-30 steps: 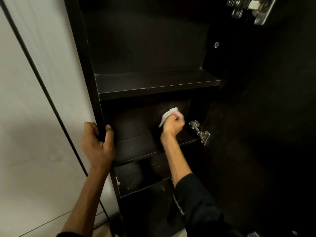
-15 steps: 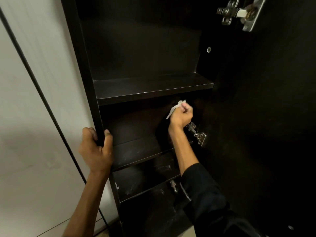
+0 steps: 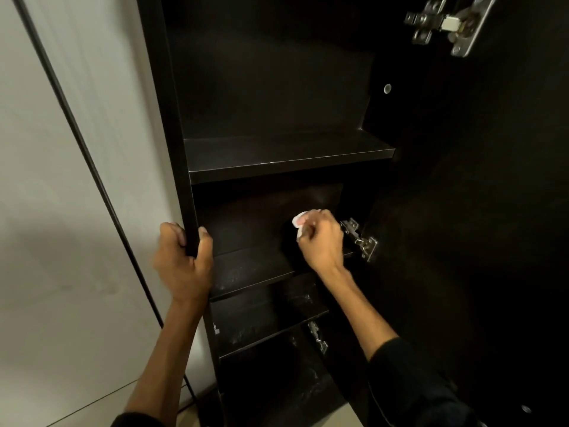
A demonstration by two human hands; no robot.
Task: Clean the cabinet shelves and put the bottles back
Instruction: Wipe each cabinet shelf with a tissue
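The left hand (image 3: 184,263) is gripping the front edge of the cabinet's side panel (image 3: 172,124), probably to steady the body, while the right hand (image 3: 321,238) is pinching a crumpled white wipe (image 3: 299,221) inside the second compartment, above its dusty shelf (image 3: 249,272). No bottles are showing in this view.

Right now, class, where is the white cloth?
In the head view, the white cloth is bunched in the right hand, inside the cabinet's second compartment, just left of a metal hinge.
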